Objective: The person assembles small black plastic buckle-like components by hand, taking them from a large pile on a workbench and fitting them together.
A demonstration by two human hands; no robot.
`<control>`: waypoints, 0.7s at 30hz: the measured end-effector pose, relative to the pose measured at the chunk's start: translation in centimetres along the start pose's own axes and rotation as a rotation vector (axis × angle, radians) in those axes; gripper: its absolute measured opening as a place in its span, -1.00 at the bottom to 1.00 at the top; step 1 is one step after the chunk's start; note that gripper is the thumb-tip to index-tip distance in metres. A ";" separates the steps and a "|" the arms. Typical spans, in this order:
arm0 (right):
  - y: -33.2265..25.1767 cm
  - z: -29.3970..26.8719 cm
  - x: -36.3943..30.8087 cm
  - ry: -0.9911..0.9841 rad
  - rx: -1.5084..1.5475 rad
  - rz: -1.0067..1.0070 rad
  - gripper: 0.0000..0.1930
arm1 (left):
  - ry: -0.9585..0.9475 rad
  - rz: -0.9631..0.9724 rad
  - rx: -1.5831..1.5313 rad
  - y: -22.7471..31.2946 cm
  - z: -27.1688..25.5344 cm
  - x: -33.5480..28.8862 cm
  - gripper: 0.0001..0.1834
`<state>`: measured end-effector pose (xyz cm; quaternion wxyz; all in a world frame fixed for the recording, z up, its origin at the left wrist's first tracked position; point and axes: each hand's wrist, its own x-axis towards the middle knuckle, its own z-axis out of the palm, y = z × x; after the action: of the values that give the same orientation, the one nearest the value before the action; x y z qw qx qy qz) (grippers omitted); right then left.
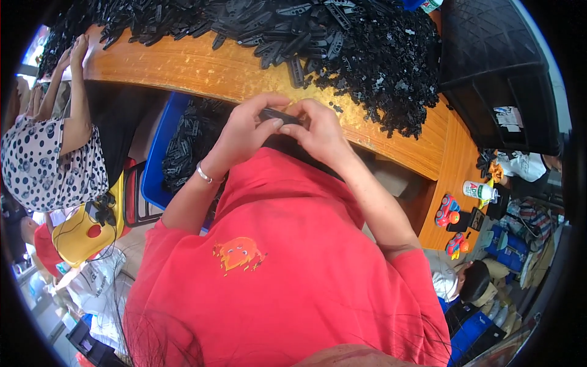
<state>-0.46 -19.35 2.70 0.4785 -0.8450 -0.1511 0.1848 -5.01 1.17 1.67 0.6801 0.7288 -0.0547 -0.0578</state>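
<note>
Both hands are on one part: left hand (247, 127) has thumb and fingers closed narrow on the left end of a slim black piece (280, 115), right hand (321, 129) pinches the right end. The piece is at the near edge of the table (165, 64), between the hands, in front of the red shirt (293, 244). Fingers hide most of it, so can't tell whether a small bit is pinched against it

Risks, my read:

- Drop: it's a fingertip hold right by the edge. If one thumb slips, the piece could fall toward the lap or floor rather than onto the wood
- Mix-up: the heap of long black parts (299, 30) runs into the heap of small black bits (385, 73), all one colour. A dropped piece would be hard to spot
- Spill: small bits lie loose toward the near edge, right of the right hand. A careless wrist sweep could knock some off
- Wrong bin: blue bin (153, 156) with black parts (186, 144) sits below the table, left, near the left forearm. A slipped part could end up in there unchecked
</note>
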 end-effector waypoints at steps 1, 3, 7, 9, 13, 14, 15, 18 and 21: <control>0.1 0.6 0.1 0.029 -0.071 -0.077 -0.68 | -0.004 -0.001 0.001 -0.1 -0.2 -0.4 -0.56; -0.5 1.9 0.4 0.025 -0.137 -0.147 -0.68 | 0.044 -0.073 -0.114 -0.4 -1.2 -1.3 -0.62; -0.3 2.6 0.8 -0.208 -0.023 -0.230 -0.74 | -0.089 -0.075 0.342 1.3 -5.3 -3.4 -0.75; 0.5 0.9 1.3 -0.100 -0.111 -0.279 -0.78 | -0.138 0.179 0.714 1.7 -8.2 -3.4 -0.84; 1.9 -3.3 3.6 0.358 -0.577 -0.423 -0.90 | 0.026 0.318 0.900 2.8 -7.4 0.0 -0.80; 2.0 -3.7 4.4 0.359 -0.579 -0.426 -0.90 | 0.064 0.430 0.919 2.3 -6.4 1.7 -0.80; 2.5 -3.9 5.2 0.323 -0.667 -0.447 -0.87 | 0.104 0.543 0.935 1.7 -5.3 3.4 -0.80; 3.0 -4.1 6.6 0.242 -0.811 -0.496 -0.81 | 0.072 0.597 1.042 0.5 -2.6 8.0 -0.78; 2.3 -4.3 6.9 0.191 -0.877 -0.513 -0.82 | 0.011 0.732 1.112 -0.4 -2.0 10.8 -0.76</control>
<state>7.85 -20.78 1.59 0.1208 -0.9151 -0.3723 -0.0969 5.95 1.41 1.34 0.1791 0.9057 -0.3169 0.2174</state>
